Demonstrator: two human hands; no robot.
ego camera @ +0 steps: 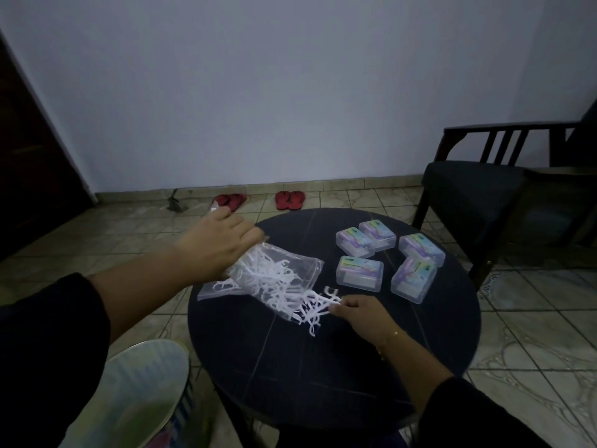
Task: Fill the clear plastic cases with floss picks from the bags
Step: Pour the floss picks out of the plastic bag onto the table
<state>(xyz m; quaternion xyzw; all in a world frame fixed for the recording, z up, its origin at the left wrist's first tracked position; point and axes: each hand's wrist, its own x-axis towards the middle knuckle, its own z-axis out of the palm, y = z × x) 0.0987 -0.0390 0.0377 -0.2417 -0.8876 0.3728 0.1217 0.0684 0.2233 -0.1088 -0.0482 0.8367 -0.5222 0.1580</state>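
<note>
The floss picks (277,286) are white, thin and hooked, so they likely weigh almost nothing, tangle with each other and snag on the bag mouth; taking a small bunch by the handles seems the safest hold. Most lie inside a clear zip bag (271,279) tilted over the dark round worktop (323,367), with its open end low and a few picks spilling out (318,307) onto the surface. A second flat bag (210,291) lies beneath it. The left hand (223,244) has its grip clamped on the raised closed end of the bag, fingers curled round the soft, slippery film. The right hand (358,313) rests at the spilled picks, fingertips pinched together on a few of them near the bag mouth. Five clear plastic cases (359,273) with coloured labels sit lidded in a cluster on the far right of the worktop, apart from the picks. A dark armchair (478,195) stands beyond, and red sandals (289,199) lie on the tiled floor.
</note>
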